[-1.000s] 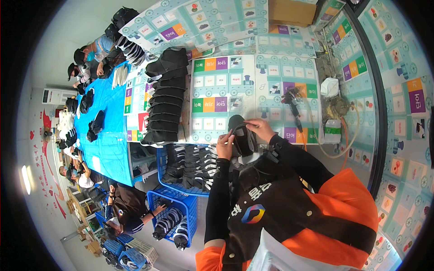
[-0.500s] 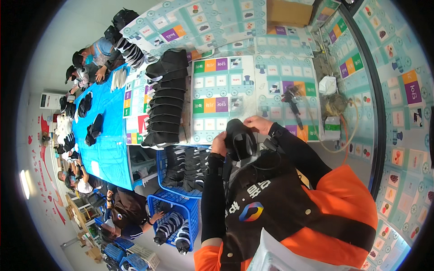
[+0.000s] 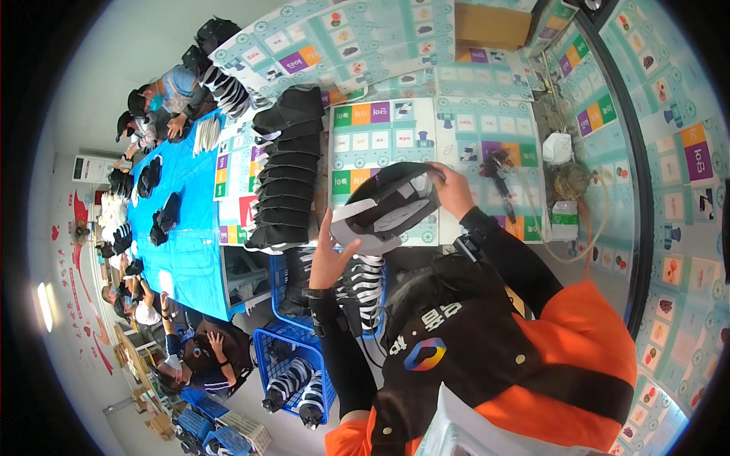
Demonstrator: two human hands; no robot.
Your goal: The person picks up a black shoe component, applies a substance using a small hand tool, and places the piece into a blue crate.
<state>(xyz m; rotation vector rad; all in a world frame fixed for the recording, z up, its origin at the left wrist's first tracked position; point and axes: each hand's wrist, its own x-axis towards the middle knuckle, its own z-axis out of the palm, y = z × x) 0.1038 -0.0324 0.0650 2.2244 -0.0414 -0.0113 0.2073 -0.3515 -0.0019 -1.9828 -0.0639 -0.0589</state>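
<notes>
Between my hands is a black cap (image 3: 372, 218), tilted so that its hollow inside shows, with grey and white strips of lining and band. My left hand (image 3: 329, 254) grips its near left edge, thumb and fingers apart around it. My right hand (image 3: 455, 191) pinches the far right edge; part of those fingers is hidden behind the cap. Left of the cap runs a long nested row of black caps (image 3: 285, 171) on the table. A black hand tool with a thin hose (image 3: 498, 178) lies on the patterned table sheet (image 3: 456, 125) to the right.
Blue crates (image 3: 327, 391) with striped nested caps stand below the table on the left. Co-workers sit along a blue-covered table (image 3: 182, 266) at far left. A cardboard box (image 3: 493, 26) stands at the back, a white crumpled bag (image 3: 557, 148) at the right.
The cap has been raised and turned so its inside faces up. My hands have spread wider apart around it, the left moving left. The nearby co-worker's hand has left the crate.
</notes>
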